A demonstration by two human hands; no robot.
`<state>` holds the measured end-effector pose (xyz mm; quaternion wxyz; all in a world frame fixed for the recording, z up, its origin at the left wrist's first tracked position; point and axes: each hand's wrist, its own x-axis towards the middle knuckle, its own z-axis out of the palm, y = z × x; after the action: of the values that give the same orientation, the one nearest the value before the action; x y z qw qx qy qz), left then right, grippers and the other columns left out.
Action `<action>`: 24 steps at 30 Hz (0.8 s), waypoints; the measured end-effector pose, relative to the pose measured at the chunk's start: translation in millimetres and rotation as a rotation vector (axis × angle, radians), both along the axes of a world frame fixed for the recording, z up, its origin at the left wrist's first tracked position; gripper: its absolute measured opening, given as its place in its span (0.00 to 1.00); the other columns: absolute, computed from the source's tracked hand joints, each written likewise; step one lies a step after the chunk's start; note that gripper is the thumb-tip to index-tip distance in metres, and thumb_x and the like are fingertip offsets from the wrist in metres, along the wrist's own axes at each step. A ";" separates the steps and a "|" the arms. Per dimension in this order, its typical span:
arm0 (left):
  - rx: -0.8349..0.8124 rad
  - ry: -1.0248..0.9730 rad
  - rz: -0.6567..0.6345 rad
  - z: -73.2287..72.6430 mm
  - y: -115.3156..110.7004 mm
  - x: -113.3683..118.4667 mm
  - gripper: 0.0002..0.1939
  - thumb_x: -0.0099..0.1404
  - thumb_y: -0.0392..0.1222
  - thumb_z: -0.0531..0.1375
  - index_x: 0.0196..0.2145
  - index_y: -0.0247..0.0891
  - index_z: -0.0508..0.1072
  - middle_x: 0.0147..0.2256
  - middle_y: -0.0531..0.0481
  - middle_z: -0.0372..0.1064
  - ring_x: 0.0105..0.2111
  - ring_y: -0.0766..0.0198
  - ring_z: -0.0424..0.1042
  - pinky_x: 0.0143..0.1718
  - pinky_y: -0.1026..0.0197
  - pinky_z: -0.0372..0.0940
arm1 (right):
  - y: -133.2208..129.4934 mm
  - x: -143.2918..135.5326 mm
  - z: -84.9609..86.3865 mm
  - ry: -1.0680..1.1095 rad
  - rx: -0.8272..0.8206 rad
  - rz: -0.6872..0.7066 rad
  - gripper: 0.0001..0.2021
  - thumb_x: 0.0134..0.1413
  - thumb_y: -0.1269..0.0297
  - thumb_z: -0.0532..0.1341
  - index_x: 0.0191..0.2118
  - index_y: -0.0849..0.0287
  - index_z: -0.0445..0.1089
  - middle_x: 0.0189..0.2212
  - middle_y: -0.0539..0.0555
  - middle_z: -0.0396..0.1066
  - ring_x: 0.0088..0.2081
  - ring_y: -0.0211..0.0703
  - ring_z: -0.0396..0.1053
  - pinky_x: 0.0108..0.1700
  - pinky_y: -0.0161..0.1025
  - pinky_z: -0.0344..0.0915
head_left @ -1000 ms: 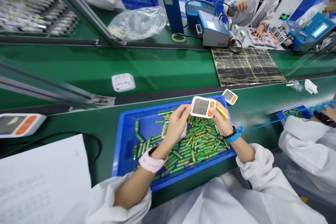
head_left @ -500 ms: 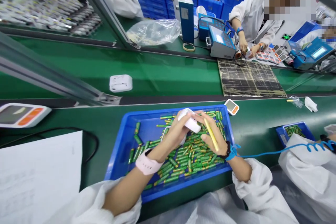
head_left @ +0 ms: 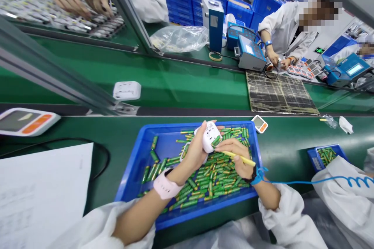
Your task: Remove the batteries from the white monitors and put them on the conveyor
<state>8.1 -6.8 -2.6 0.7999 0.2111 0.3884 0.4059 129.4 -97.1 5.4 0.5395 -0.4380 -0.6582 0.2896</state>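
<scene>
While the fingers (head_left: 204,134) of the left hand (head_left: 196,151) wrap around a small white monitor unit (head_left: 210,137), holding it back-side up over the blue tray (head_left: 137,163), the right hand (head_left: 238,155) closes on a thin yellow stick (head_left: 239,158) whose near tip points toward the unit's open battery bay. A green battery (head_left: 216,140) sits slanted in that bay, its long axis running roughly from lower left to upper right, just beside the right fingertips, so the right hand is the nearer one to it. The unit is smooth, rounded plastic; the batteries (head_left: 216,175) heaped loose in the tray below are glossy green cylinders with gold ends, lying at every angle. A pink watch (head_left: 165,186) bands the left wrist, and a blue strap (head_left: 258,175) with a coiled cord (head_left: 356,182) circles the right. A second monitor (head_left: 260,123) with an orange panel lies face up on the green surface (head_left: 286,144) just past the tray's far right corner. Across the belt, a person in a white coat (head_left: 288,33) works at a blue tester (head_left: 251,52).
</scene>
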 end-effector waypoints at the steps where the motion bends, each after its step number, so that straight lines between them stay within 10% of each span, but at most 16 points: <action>1: 0.000 0.005 0.005 0.0 0.0 0.2 0.22 0.59 0.56 0.60 0.43 0.35 0.70 0.34 0.46 0.75 0.30 0.61 0.74 0.32 0.61 0.68 | -0.1 -0.1 0.9 -0.010 0.000 0.003 0.29 0.66 0.43 0.43 0.45 0.57 0.74 0.41 0.59 0.72 0.44 0.47 0.71 0.46 0.45 0.70; 11: 0.313 0.277 0.216 1.4 -0.7 -7.5 0.21 0.50 0.48 0.64 0.41 0.40 0.67 0.31 0.54 0.72 0.32 0.64 0.70 0.36 0.64 0.63 | 9.9 6.7 -14.7 -0.335 0.185 -0.183 0.12 0.63 0.70 0.53 0.42 0.59 0.75 0.38 0.57 0.76 0.41 0.42 0.74 0.45 0.38 0.72; 18: 0.149 0.094 0.040 8.8 0.2 -6.8 0.21 0.48 0.51 0.61 0.37 0.36 0.68 0.27 0.51 0.73 0.27 0.61 0.72 0.30 0.62 0.66 | 8.4 7.6 -13.9 0.309 -0.332 -0.196 0.17 0.63 0.52 0.56 0.36 0.58 0.76 0.33 0.53 0.76 0.34 0.43 0.76 0.39 0.39 0.74; 24: 0.130 0.023 -0.013 13.7 -3.9 -7.7 0.17 0.50 0.49 0.60 0.35 0.35 0.71 0.26 0.50 0.74 0.25 0.62 0.73 0.30 0.62 0.69 | 9.9 3.0 -10.4 0.389 -0.422 -0.249 0.24 0.58 0.42 0.56 0.31 0.59 0.76 0.25 0.53 0.76 0.29 0.43 0.75 0.36 0.39 0.73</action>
<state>0.4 -10.8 11.0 0.7825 0.2697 0.3692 0.4226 132.3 -87.2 -5.0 0.5839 -0.5540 -0.4093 0.4297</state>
